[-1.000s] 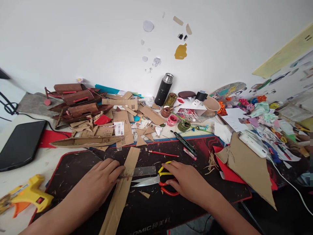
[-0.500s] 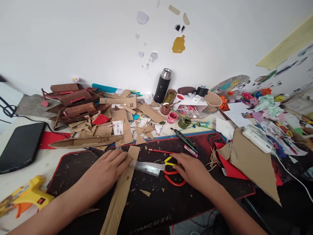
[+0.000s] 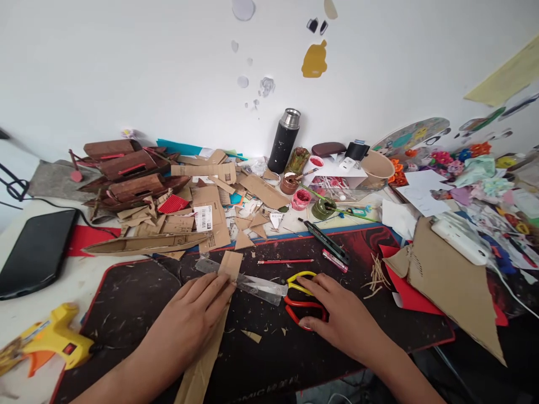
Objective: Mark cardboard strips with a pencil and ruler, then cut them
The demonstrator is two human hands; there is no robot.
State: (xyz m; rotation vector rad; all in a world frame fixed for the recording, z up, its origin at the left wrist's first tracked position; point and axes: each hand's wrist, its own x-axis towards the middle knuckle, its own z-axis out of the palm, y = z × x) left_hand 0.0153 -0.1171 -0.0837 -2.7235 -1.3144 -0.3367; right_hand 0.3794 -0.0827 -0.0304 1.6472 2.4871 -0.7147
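A narrow cardboard strip [image 3: 201,375] runs from the bottom edge up to the middle of the dark mat. My left hand [image 3: 200,308] is closed over its left side, fingers together on the strip; the thumb is hidden. Crossing the strip near its top is a clear plastic ruler [image 3: 252,288]. To the right lie scissors [image 3: 304,303] with one yellow and one red handle, their blades over the ruler. My right hand [image 3: 337,308] is closed around the handles, index finger on the yellow one and thumb at the red one. A red pencil [image 3: 286,261] lies just beyond.
Behind the mat are cardboard scraps [image 3: 210,210], brown model boats [image 3: 130,171], paint jars [image 3: 301,199] and a black flask [image 3: 284,143]. A yellow glue gun [image 3: 59,336] and a phone [image 3: 37,252] lie left. A green cutter [image 3: 326,241] and a large cardboard piece [image 3: 455,286] are right.
My left hand has slid down the strip, uncovering the ruler's left end. My right thumb has moved down to the red handle. The view has shifted slightly.
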